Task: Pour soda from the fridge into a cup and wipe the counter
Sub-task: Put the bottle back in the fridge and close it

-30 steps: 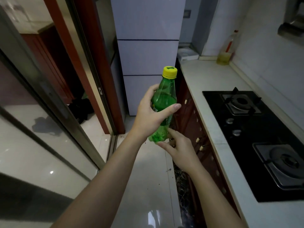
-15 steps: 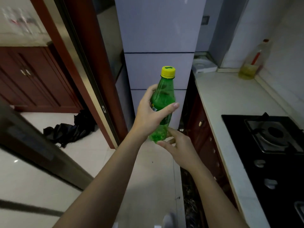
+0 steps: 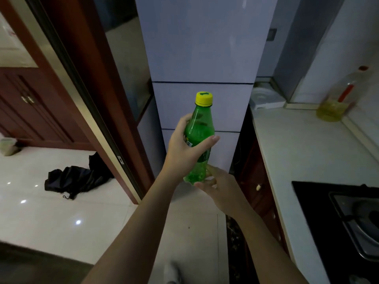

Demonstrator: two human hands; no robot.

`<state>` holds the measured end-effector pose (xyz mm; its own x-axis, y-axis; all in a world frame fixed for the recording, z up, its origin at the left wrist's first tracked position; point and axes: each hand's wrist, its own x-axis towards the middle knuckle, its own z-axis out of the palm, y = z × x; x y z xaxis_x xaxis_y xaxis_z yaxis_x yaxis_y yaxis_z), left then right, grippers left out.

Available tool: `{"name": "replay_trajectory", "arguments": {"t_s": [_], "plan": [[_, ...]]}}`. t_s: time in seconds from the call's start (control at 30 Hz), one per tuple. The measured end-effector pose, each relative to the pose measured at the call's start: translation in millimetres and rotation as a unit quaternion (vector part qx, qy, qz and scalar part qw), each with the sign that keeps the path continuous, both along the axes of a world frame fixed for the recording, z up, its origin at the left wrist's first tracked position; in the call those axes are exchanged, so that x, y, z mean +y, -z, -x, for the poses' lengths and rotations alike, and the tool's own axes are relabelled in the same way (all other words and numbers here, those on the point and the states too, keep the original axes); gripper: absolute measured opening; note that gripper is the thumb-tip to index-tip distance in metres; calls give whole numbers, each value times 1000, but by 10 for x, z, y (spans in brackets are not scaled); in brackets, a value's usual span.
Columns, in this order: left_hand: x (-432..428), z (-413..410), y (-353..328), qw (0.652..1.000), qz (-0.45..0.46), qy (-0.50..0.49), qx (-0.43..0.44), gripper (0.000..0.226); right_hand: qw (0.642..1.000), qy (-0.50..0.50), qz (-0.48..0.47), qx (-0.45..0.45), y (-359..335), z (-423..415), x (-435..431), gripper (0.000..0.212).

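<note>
While our left hand [image 3: 184, 148] wraps fingers and thumb round the middle of the translucent green soda bottle [image 3: 200, 136], held upright in the air before the closed fridge [image 3: 201, 48], our right hand [image 3: 217, 187] lies loosely open, fingertips touching its base. We judge the fetching done. The yellow cap [image 3: 203, 98] is on, so pouring (no cup shows) and wiping the table [image 3: 297, 140] remain.
</note>
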<state>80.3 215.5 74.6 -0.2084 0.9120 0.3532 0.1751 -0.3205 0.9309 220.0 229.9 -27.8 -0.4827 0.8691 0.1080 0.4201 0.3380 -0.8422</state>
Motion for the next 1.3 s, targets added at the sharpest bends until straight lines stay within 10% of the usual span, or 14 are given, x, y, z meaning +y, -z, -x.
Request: {"name": "replay_trajectory", "arguments": {"t_s": [1.3], "plan": [[3907, 1955, 79, 1000, -7, -12, 9, 55, 999, -9, 7, -40, -1, 1935, 3941, 42]]}}
